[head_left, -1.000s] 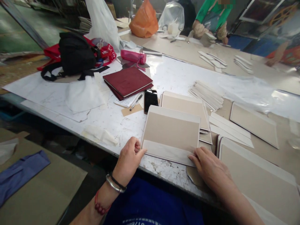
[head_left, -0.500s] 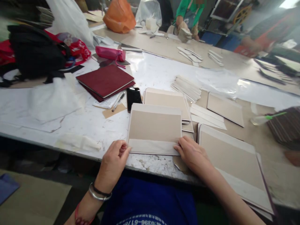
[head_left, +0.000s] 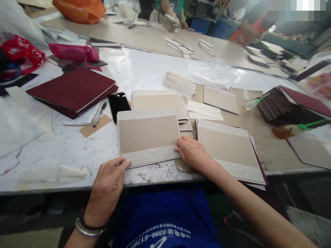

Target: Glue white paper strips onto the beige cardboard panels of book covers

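Observation:
A tan board with white paper edges (head_left: 148,134) lies at the table's near edge. My left hand (head_left: 107,187) presses its near left corner, thumb and fingers pinched against the white flap. My right hand (head_left: 192,153) rests flat on the near right corner, fingers pressing the flap down. A second tan board (head_left: 157,101) lies just behind it and a stack of similar boards (head_left: 229,151) sits to the right of my right hand.
A black phone (head_left: 118,103), a pen (head_left: 99,113) and dark red covers (head_left: 72,88) lie to the left. White strips (head_left: 179,82) are behind, a stack of dark covers (head_left: 284,108) and a green-handled brush (head_left: 294,129) at right. Another person works across the table (head_left: 170,15).
The view has swung to the right, bringing the dark cover stack and brush into sight. Both hands have stayed on the board's near corners, pressing the flap.

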The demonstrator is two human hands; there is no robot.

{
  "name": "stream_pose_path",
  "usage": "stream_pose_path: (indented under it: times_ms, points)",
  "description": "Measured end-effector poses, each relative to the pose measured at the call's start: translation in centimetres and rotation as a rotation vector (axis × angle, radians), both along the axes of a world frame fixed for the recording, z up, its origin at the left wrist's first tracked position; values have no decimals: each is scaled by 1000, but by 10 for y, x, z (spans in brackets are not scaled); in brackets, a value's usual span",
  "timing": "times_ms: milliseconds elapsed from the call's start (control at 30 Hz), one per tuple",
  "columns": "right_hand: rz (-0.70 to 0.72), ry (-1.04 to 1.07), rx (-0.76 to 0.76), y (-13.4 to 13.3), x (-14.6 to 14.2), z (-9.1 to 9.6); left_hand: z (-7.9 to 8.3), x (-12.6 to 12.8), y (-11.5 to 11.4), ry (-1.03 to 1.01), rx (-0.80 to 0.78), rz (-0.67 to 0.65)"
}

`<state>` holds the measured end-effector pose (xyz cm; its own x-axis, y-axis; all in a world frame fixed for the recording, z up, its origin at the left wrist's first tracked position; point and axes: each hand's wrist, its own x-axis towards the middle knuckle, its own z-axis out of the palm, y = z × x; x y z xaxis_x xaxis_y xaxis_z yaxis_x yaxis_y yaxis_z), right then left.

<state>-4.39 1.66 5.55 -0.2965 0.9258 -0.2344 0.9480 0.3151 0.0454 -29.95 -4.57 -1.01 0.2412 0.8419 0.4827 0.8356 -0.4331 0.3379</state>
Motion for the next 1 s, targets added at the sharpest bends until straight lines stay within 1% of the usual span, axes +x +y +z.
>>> stream_pose_path:
  times_ms: [433, 633, 733, 833, 900, 1000]
  points:
    - [42, -9, 22, 1, 2, -4, 1, 1, 0, 2, -4, -3]
    - [38, -56, 35, 1, -2, 2, -2, -1, 0, -4, 13, -16]
    - [-1, -67, 78, 3, 0, 6, -3, -1, 0, -9, 13, -23]
    - [-70, -52, 108, 4, 6, 9, -3, 1, 1, -11, 16, -19]
    - [-120, -22, 87, 4, 10, 10, -4, 3, 1, -14, 20, -18]
    - [-182, 58, 11, 5, 11, 8, -4, 4, -1, -14, 24, -7]
